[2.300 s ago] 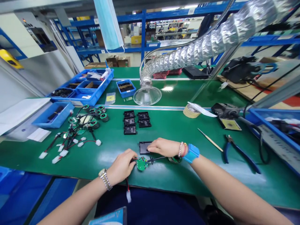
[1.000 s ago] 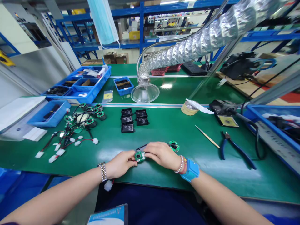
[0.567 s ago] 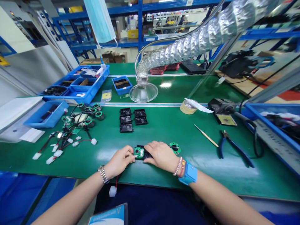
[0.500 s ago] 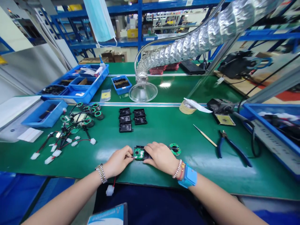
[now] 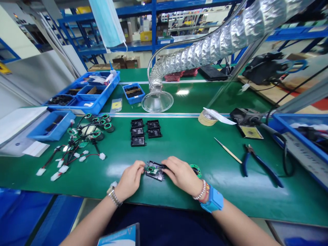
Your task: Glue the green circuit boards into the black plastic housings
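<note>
Right between your hands, at 12 o'clock, a black housing (image 5: 156,176) lies on the green mat (image 5: 179,145), its long axis running almost side to side, with a green board (image 5: 151,169) at its left end. Your left hand (image 5: 130,176) and right hand (image 5: 181,175) hold it in a narrow grip from either end, neither clearly nearer, fingertips (image 5: 142,164) touching. Just past your right hand, at 2 o'clock, sits a green ring board (image 5: 196,169); farther off, at 12 o'clock, lie five more housings (image 5: 138,131).
</note>
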Action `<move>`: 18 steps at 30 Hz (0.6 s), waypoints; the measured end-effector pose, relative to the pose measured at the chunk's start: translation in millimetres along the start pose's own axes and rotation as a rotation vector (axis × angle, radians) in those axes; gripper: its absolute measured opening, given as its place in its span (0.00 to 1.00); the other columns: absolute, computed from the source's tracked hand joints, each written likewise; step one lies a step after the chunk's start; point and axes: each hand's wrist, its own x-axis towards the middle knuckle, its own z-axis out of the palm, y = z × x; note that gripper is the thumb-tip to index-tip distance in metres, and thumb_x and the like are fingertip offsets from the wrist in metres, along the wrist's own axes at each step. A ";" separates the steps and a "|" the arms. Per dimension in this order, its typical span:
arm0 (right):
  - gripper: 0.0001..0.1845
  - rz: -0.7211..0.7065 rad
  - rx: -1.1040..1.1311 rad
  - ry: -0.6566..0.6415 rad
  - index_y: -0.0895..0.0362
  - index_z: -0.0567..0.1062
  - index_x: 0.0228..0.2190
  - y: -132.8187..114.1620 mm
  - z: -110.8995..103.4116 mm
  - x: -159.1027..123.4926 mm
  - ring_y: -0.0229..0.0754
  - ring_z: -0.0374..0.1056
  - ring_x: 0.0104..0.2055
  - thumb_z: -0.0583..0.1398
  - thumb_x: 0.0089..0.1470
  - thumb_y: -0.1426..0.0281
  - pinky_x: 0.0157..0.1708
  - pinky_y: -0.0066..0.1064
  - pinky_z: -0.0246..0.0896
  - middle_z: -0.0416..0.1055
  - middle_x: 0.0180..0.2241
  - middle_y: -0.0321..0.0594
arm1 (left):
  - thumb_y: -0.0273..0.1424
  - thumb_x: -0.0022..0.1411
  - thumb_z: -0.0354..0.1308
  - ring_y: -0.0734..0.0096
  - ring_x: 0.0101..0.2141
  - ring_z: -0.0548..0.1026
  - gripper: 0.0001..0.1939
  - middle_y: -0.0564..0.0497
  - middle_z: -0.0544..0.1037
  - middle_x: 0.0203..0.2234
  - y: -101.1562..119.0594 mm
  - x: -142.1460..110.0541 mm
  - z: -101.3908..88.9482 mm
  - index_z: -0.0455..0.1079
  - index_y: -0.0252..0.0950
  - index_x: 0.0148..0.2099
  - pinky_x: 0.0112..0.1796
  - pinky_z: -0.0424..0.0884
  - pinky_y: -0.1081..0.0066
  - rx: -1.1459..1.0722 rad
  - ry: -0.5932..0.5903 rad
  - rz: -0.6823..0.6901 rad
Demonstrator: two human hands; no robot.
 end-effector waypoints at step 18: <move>0.21 0.621 0.932 0.961 0.64 0.69 0.27 151.7 -74.1 11.7 0.29 0.62 0.21 0.51 0.57 0.58 0.23 0.23 0.62 0.64 0.22 0.35 | 0.37 0.63 0.45 0.72 0.26 0.68 0.15 0.52 0.70 0.23 -10.4 25.5 -0.1 0.66 0.36 0.29 0.29 0.64 0.74 -0.097 -0.111 0.139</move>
